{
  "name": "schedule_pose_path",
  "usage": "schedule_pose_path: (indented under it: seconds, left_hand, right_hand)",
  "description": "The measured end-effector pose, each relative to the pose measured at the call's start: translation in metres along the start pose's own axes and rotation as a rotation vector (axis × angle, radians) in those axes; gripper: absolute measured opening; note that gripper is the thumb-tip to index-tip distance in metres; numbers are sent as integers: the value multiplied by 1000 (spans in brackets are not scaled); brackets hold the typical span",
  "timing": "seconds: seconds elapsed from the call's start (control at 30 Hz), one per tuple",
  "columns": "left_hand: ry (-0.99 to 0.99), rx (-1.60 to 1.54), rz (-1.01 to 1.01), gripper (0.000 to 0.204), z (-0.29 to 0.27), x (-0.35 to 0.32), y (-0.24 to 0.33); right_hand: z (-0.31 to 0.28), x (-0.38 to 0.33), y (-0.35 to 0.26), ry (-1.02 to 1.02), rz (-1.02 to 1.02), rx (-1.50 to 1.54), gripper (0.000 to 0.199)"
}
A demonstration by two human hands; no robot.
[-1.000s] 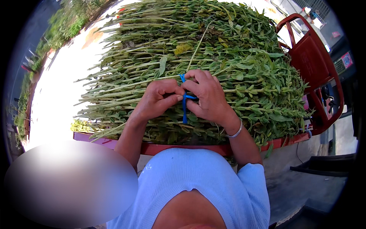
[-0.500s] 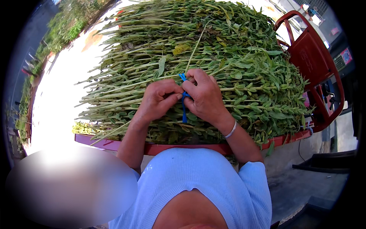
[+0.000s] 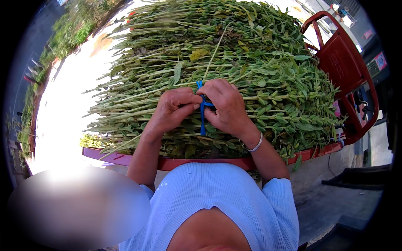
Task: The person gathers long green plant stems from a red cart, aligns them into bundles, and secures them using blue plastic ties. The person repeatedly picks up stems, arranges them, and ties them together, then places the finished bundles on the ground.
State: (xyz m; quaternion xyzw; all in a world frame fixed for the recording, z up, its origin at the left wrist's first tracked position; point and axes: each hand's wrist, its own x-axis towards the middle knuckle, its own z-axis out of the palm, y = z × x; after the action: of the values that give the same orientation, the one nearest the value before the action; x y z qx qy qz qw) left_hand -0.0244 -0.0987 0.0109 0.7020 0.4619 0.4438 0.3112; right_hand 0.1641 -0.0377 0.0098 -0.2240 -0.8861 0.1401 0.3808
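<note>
Both my hands meet over a blue strap (image 3: 202, 115) that runs across the cut green stalks (image 3: 268, 100). My left hand (image 3: 173, 108) pinches the strap near its crossing, thumb against index finger. On the other side, my right hand (image 3: 226, 104) has its fingers curled round a loop of the strap. One short end sticks up above the fingers, and a longer part hangs down in front. The stalks lie in a thick pile, bare stems to the left and leafy, pod-bearing tops to the right. A bracelet (image 3: 256, 142) circles my right wrist.
The pile rests on a vehicle bed with a red side rail (image 3: 188, 162) close against my body. A red metal frame (image 3: 341, 62) stands at its right end. Bright ground and green plants (image 3: 81, 31) lie beyond on the left. A dark object (image 3: 356, 179) is at lower right.
My right hand has shifted slightly to the right and drawn a loop of blue strap out sideways. My left hand has barely moved.
</note>
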Motion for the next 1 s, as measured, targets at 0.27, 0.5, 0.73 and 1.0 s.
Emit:
schedule_pose_path:
  seconds: [0.27, 0.5, 0.73, 1.0]
  left_hand:
    - [-85, -192, -36, 15, -4, 5, -7]
    - [-65, -219, -14, 15, -1, 4, -12]
    - [-32, -194, -19, 14, -1, 1, -9]
    - [-35, -90, 3, 12, 0, 2, -5]
  right_hand:
    - [3, 2, 0, 33, 71, 71, 43]
    - [4, 0, 6, 55, 125, 185, 45]
    - [4, -1, 4, 74, 55, 114, 32]
    - [2, 4, 0, -48, 35, -75, 20]
